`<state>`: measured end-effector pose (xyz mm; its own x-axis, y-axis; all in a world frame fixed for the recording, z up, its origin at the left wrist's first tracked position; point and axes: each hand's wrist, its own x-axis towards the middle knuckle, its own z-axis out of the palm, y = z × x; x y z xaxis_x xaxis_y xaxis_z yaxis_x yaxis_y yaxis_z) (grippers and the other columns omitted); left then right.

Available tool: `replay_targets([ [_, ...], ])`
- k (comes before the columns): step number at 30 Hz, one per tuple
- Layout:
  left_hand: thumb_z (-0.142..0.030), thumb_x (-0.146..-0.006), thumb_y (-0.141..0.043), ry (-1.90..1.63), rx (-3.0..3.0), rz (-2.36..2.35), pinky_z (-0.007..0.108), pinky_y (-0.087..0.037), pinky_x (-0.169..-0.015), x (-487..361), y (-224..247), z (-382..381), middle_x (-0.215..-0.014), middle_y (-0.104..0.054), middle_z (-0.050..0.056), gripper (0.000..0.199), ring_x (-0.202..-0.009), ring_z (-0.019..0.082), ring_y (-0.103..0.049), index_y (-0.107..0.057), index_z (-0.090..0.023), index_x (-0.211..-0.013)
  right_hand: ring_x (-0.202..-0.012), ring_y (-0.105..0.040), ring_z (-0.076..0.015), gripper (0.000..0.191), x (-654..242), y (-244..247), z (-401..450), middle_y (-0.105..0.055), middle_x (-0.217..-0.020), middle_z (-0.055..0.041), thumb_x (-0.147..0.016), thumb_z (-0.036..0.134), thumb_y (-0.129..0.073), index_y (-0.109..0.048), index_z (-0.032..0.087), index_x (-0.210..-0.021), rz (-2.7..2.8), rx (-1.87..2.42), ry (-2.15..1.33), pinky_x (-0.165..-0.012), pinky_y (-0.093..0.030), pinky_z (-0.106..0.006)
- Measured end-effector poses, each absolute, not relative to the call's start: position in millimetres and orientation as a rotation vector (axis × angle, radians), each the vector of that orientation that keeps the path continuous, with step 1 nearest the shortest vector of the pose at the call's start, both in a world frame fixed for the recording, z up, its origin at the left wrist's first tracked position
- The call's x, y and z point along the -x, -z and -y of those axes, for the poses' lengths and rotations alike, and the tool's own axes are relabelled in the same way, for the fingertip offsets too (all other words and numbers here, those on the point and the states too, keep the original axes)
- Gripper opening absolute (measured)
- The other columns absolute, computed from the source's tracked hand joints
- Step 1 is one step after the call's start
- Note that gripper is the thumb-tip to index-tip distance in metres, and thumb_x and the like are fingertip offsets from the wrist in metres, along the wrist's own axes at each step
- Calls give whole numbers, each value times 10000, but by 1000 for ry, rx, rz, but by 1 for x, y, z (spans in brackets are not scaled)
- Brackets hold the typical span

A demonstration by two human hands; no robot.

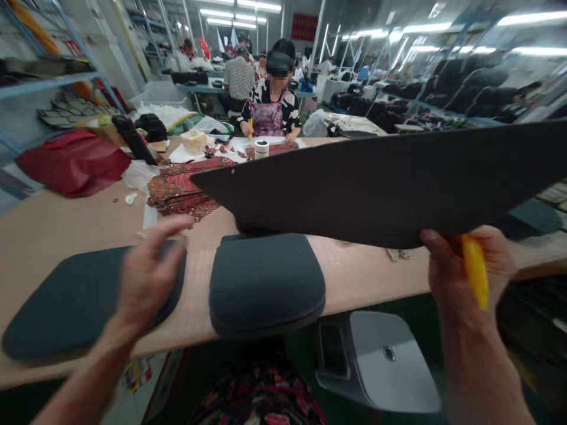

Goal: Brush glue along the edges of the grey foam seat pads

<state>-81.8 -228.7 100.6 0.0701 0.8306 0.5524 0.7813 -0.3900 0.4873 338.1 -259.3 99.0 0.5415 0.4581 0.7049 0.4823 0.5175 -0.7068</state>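
Observation:
My right hand [469, 265] grips the lower edge of a large dark flat panel [390, 183], raised above the table and tapering to a point at the left. A yellow tool [475, 271] is also held in that hand. My left hand [148, 277] hovers blurred, fingers apart and holding nothing, over a dark grey flat piece [66, 307] lying on the table's near left. A stack of dark grey rounded pieces [266, 283] sits at the near edge in the middle.
The wooden table [53, 224] carries red patterned pieces [181, 189], a red bag [73, 159], a black bottle [133, 139] and a small white jar [261, 148]. A person [270, 103] sits working at the far side. A grey stool [381, 360] stands below.

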Motion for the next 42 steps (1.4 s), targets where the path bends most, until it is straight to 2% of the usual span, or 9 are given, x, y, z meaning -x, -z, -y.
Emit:
replay_targets([
  [3, -234, -880, -454, -888, -2495, -1256, 340, -473, -954, 31, 5, 251, -1137, -663, 35, 238, -1117, 172, -578, -622, -230, -1048, -767, -632, -173, 294, -351, -111, 270, -643, -777, 4, -535, 210, -821, -623, 194, -752, 1050, 1028, 157, -897, -468, -446],
  [8, -229, -892, -452, -496, -2520, -1221, 503, -245, -1107, -11, 82, 256, -1399, -466, 66, 405, -1333, 253, -350, -486, -236, -1296, -957, -638, -234, 279, -345, -114, 284, -689, -955, -42, -552, 184, -816, -686, 248, -791, 1056, 1046, 64, -999, -408, -494],
  [12, -245, -849, -504, -692, -2269, -1268, 492, -208, -1125, -14, 73, 233, -1345, -525, 54, 375, -1313, 255, -381, -558, -242, -1221, -1002, -623, -253, 314, -338, -104, 288, -688, -963, -29, -533, 200, -825, -688, 280, -804, 1024, 1075, -104, -1035, -373, -538],
  [15, -293, -888, -420, -845, -2097, -1395, 498, -326, -1069, -6, 54, 223, -1178, -636, 75, 327, -1208, 271, -494, -605, -207, -1144, -998, -616, -233, 310, -331, -93, 287, -675, -959, -3, -573, 225, -805, -669, 299, -841, 998, 1120, -328, -1057, -349, -536],
  [20, -575, -907, -82, -1210, -1465, -1336, 479, -496, -914, 30, -2, 237, -1121, -659, 55, 643, -1092, 267, -584, -515, -239, -1244, -927, -622, -196, 262, -312, -65, 274, -661, -915, 17, -609, 267, -784, -624, 278, -815, 936, 1178, -731, -989, -428, -462],
  [23, -782, -769, -241, -1340, -876, -1104, 490, -500, -914, 47, -33, 253, -1090, -672, 89, 784, -1115, 317, -567, -583, -194, -1159, -855, -626, -174, 274, -302, -41, 266, -665, -889, 10, -630, 292, -773, -609, 244, -844, 916, 1236, -895, -904, -476, -403],
  [26, -550, -617, -726, -1316, -781, -1162, 446, -477, -966, 52, -38, 264, -1116, -665, 89, 636, -1136, 318, -555, -593, -176, -1114, -801, -619, -164, 317, -296, -14, 259, -660, -868, -2, -633, 337, -770, -593, 216, -867, 924, 1294, -1009, -818, -498, -362],
  [28, -334, -517, -832, -1292, -792, -1282, 411, -459, -994, 51, -26, 267, -1141, -656, 81, 680, -1138, 297, -559, -566, -177, -1123, -763, -605, -154, 346, -295, 5, 256, -645, -841, 0, -637, 364, -764, -574, 211, -881, 954, 1323, -1051, -764, -502, -339],
  [42, -241, -622, -735, -1165, -1059, -1713, 427, -473, -967, 46, 49, 239, -1162, -622, 111, 723, -1068, 267, -605, -440, -170, -1278, -612, -524, -160, 512, -297, 71, 228, -540, -689, -7, -562, 608, -705, -559, 190, -819, 1245, 1654, -784, -600, -456, -324],
])
